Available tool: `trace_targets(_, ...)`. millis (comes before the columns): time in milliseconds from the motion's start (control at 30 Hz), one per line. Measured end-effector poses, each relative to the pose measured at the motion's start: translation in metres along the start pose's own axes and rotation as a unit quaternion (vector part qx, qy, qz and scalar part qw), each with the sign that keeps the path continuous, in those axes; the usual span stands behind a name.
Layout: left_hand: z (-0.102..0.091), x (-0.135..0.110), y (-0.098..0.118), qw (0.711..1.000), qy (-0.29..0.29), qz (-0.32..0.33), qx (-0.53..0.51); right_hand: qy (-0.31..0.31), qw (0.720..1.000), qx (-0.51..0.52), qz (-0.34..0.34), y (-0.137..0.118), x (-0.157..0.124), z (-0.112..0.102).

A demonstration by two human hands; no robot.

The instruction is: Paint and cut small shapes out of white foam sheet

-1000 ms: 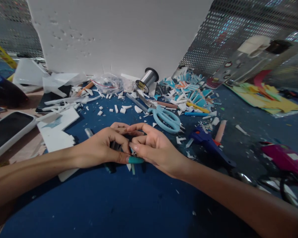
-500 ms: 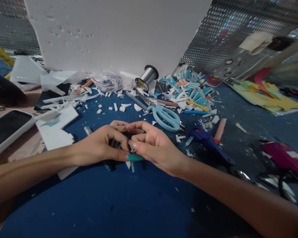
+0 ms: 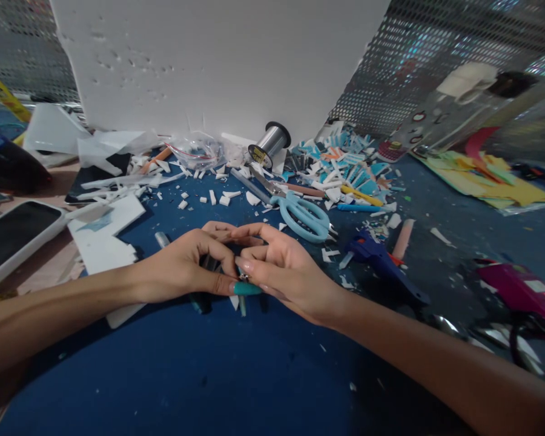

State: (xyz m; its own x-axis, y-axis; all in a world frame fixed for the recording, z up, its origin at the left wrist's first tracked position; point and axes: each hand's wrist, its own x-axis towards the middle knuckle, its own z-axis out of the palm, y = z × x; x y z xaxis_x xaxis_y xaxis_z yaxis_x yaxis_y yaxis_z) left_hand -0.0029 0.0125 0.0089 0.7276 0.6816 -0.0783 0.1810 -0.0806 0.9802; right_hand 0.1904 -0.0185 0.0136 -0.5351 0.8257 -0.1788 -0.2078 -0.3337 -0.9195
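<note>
The left hand [image 3: 186,269] and the right hand [image 3: 286,272] are meeting at the middle of the blue table [image 3: 254,375], fingertips touching each other. Both hands are curling their fingers in and pinching a small teal piece [image 3: 249,289] between the left thumb and the right fingertips. Most of that piece is hiding behind the fingers, so its shape cannot be told. The piece is sitting just above the table, with a few white slivers [image 3: 236,303] lying right under it. A dark pen-like tool [image 3: 162,240] is lying under the left hand, its silvery end poking out beyond the knuckles. Light-blue scissors [image 3: 302,215] are lying just beyond the right hand, and a blue glue gun [image 3: 381,260] is resting near them to the right. Further back, a spool of silver wire [image 3: 269,145] is lying on its side against a tall white foam board [image 3: 218,60]. Beside the spool a heap of blue and white offcuts [image 3: 345,166] is spreading out. White scraps [image 3: 209,197] are littering the table beyond the hands. A phone [image 3: 13,236] is lying at the left edge, well apart from them, and yellow paper sheets [image 3: 485,178] are lying at the far right.
</note>
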Motion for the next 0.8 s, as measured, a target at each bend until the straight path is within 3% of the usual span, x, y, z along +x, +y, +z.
trace_targets(800, -0.0017, 0.0012, 0.0064, 1.0, -0.012, 0.004, 0.016, 0.002, 1.0, -0.005, 0.017, -0.0037, -0.0003, 0.0018)
